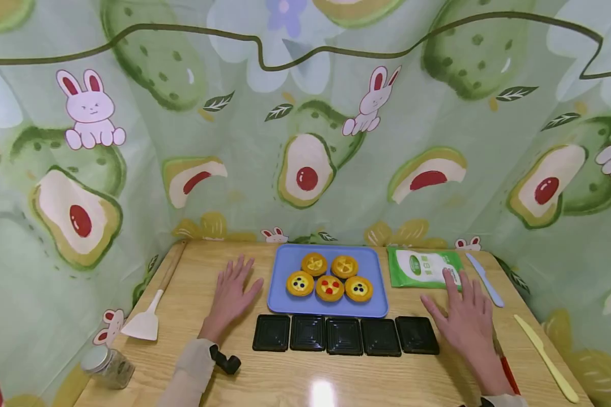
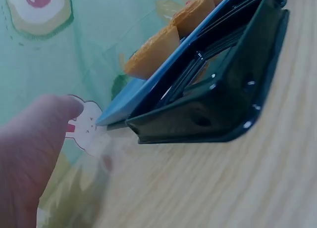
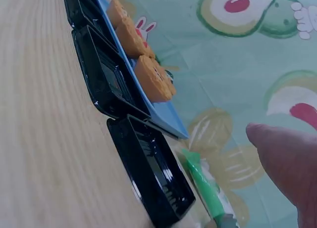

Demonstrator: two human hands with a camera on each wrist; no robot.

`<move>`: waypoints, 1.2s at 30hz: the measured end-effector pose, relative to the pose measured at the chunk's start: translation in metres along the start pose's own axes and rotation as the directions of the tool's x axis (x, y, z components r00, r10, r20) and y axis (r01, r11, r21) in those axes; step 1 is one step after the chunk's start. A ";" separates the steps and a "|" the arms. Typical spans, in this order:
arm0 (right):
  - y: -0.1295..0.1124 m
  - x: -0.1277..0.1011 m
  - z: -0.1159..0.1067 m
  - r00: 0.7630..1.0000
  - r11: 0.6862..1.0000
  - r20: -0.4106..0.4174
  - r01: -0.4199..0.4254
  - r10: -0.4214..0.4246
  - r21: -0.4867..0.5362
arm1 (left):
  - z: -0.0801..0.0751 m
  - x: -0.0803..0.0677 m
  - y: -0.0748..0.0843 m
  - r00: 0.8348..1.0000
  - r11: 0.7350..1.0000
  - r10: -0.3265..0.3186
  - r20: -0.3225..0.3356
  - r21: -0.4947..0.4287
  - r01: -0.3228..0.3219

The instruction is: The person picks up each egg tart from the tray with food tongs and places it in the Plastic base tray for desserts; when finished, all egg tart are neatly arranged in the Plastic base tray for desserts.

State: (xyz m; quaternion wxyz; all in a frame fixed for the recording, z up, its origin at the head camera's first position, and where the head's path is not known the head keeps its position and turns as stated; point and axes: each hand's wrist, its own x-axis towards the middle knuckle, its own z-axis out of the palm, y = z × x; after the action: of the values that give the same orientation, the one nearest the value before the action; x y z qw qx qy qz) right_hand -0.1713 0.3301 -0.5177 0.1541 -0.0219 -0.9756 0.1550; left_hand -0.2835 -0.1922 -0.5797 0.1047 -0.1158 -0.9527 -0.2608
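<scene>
On a blue tray (image 1: 279, 303) in the middle of the table sit several small tarts (image 1: 329, 288), topped with red, dark or yellow pieces. In front of it stands a row of several black square boxes (image 1: 344, 336). My left hand (image 1: 232, 295), fingers straight and spread, is left of the tray and holds nothing. To the right, my right hand (image 1: 465, 316) is spread just below a green and white packet (image 1: 421, 268), holding nothing. The left wrist view shows the left thumb (image 2: 37, 139) apart from the boxes; the right thumb (image 3: 290, 161) shows in the right wrist view.
A white spatula (image 1: 143, 324) with a wooden handle lies far left, behind a lidded glass jar (image 1: 109, 367). On the right are a blue knife (image 1: 485, 280), a yellow knife (image 1: 547, 359) and a red-handled tool (image 1: 509, 374) partly under the right arm. A patterned curtain surrounds the table.
</scene>
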 end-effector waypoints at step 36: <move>0.058 -0.089 -0.007 0.858 0.875 0.169 -0.470 0.484 -0.117 | 0.032 0.020 0.016 0.970 0.979 0.204 0.129 -0.028 -0.202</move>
State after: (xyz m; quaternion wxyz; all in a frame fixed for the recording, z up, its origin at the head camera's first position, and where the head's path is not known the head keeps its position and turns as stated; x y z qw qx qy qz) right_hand -0.0850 0.3791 -0.5556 0.0149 -0.2534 -0.9548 0.1546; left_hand -0.3026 -0.1590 -0.5936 0.0671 -0.2302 -0.9387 -0.2477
